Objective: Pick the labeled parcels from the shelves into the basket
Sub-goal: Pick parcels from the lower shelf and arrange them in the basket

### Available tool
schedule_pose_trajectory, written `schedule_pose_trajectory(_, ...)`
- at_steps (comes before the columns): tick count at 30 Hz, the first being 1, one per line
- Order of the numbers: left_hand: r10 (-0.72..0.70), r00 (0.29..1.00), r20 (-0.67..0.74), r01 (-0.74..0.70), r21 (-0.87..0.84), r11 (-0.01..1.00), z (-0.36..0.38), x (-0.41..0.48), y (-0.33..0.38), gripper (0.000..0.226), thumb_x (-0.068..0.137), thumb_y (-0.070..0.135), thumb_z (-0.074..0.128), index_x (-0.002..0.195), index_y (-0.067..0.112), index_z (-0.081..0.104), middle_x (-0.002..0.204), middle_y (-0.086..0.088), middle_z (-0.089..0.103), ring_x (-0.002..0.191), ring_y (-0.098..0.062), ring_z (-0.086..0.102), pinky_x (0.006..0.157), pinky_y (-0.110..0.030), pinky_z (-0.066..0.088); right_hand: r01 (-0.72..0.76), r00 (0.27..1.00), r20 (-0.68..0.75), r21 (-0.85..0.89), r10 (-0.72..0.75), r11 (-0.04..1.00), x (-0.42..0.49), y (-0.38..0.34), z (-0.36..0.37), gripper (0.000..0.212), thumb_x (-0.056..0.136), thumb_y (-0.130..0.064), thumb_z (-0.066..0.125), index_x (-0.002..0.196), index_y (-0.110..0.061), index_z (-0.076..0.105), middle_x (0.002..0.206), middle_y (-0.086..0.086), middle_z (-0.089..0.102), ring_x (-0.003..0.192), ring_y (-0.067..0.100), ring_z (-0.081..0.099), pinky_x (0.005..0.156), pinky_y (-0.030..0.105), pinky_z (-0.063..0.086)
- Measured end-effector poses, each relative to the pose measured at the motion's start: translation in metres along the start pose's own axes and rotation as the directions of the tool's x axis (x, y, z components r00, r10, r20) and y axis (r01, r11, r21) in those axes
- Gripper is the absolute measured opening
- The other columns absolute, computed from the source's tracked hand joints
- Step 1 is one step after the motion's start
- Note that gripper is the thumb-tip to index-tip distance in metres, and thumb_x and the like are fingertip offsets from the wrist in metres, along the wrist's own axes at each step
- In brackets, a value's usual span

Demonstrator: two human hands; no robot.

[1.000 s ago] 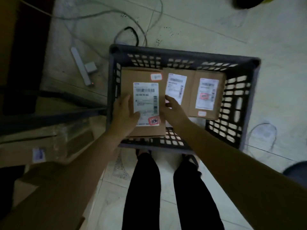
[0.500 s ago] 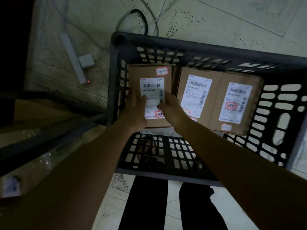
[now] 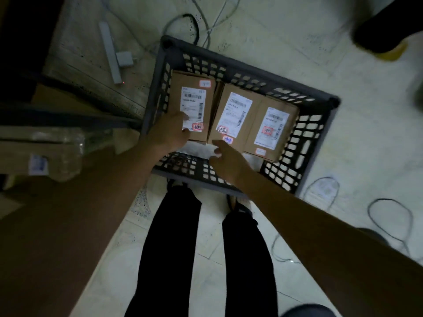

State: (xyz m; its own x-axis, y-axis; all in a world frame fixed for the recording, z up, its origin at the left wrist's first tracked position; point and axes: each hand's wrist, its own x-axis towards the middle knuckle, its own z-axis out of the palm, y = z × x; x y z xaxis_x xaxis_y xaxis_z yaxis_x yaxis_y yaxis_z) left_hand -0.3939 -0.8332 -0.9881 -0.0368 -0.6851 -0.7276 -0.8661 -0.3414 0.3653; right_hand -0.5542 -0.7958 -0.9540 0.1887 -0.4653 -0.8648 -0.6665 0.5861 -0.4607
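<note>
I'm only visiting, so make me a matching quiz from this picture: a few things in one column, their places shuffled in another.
Things:
1 left hand
2 right parcel
3 power strip
4 right hand

Places:
A on the floor outside the basket
B on the left parcel's label
C by the basket's right wall
D at the middle parcel's near end

Pairs: 1-B, 2-C, 3-A, 4-D
</note>
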Motion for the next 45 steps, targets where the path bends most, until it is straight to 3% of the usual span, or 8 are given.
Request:
schedule_pose_trajectory(4,-0.067,0.995,-0.079,0.041,-0.302,0.953,-0.045,-0.114,0.053,0.038,0.094,0.014,0.043,0.131,0.009,0.049,0.135,-0.008,0.053,0.122,-0.023,0.05,0.105,-0.036,0.04,0.141,0.99,0.057,-0.248,-0.131,0.958,-0.124,-0.025,-0.036,0.037,0.097,-0.011,0.04,0.133,-0.003,0.041,0.126,0.018,0.056,0.114,0.033,0.053,0.078,0.013,0.038)
schedule_pose_trajectory(10,0.01,0.861,-0.508,-0.2,-0.321,0.926,-0.151,-0.348,0.135,0.032,0.095,0.016,0.046,0.126,0.013,0.051,0.113,0.004,0.057,0.101,-0.008,0.053,0.083,-0.02,0.04,0.451,0.884,0.092,-0.424,-0.459,0.785,-0.314,-0.095,-0.073,0.029,0.094,-0.019,0.044,0.119,-0.01,0.057,0.113,0.011,0.063,0.103,0.025,0.058,0.084,0.031,0.046)
schedule_pose_trajectory(20,0.057,0.167,-0.984,-0.221,0.019,0.975,-0.267,-0.636,0.086,0.029,0.091,0.023,0.046,0.113,0.012,0.063,0.102,-0.007,0.067,0.087,-0.015,0.06,0.08,-0.027,0.046,0.874,0.169,0.403,-0.483,-0.899,-0.052,-0.515,-0.275,0.027,0.024,0.086,-0.031,0.055,0.099,-0.015,0.068,0.095,0.004,0.064,0.087,0.019,0.061,0.077,0.033,0.049)
schedule_pose_trajectory(24,-0.15,0.053,-0.987,-0.088,-0.154,0.984,-0.245,-0.693,0.013,0.027,0.092,0.016,0.05,0.116,0.009,0.061,0.116,-0.009,0.062,0.098,-0.018,0.06,0.084,-0.022,0.037,0.882,0.039,0.44,-0.438,-0.897,-0.176,-0.553,-0.319,0.106,0.022,0.09,-0.023,0.055,0.107,-0.012,0.065,0.114,0.006,0.058,0.101,0.018,0.057,0.084,0.028,0.046)
schedule_pose_trajectory(29,-0.571,0.203,-0.795,0.039,-0.576,0.816,-0.198,-0.713,-0.109,0.039,0.091,0.022,0.052,0.13,0.021,0.051,0.138,-0.015,0.038,0.13,-0.028,0.039,0.106,-0.036,0.032,0.808,0.295,0.495,-0.585,-0.818,-0.063,-0.532,-0.343,0.207,0.043,0.09,-0.031,0.052,0.132,-0.02,0.048,0.139,0.008,0.041,0.132,0.022,0.035,0.111,0.04,0.032)
schedule_pose_trajectory(35,-0.549,0.627,-0.553,0.322,-0.458,0.829,-0.149,-0.694,-0.179,0.057,0.089,0.052,0.048,0.141,0.044,0.027,0.156,-0.013,-0.013,0.144,-0.034,0.007,0.116,-0.046,0.016,0.514,0.685,0.234,-0.826,-0.69,0.23,-0.487,-0.352,0.255,0.061,0.09,-0.029,0.046,0.146,-0.023,0.023,0.152,0.015,0.014,0.141,0.035,0.015,0.115,0.048,0.02)
schedule_pose_trajectory(41,-0.565,0.541,-0.622,0.42,-0.382,0.823,-0.131,-0.715,-0.225,0.056,0.087,0.057,0.046,0.138,0.047,0.027,0.157,-0.011,0.0,0.142,-0.03,0.019,0.11,-0.044,0.027,0.418,0.791,0.103,-0.811,-0.603,0.41,-0.475,-0.352,0.261,0.062,0.09,-0.03,0.05,0.145,-0.018,0.024,0.151,0.019,0.016,0.139,0.037,0.018,0.113,0.043,0.023)
schedule_pose_trajectory(45,-0.603,0.527,-0.599,0.19,-0.608,0.77,-0.121,-0.727,-0.259,0.034,0.087,0.042,0.057,0.119,0.031,0.054,0.152,-0.022,0.013,0.141,-0.034,0.02,0.115,-0.042,0.022,0.543,0.788,0.198,-0.669,-0.583,0.507,-0.478,-0.341,0.28,0.06,0.093,-0.023,0.05,0.144,-0.006,0.024,0.148,0.014,0.034,0.134,0.028,0.037,0.106,0.031,0.032)
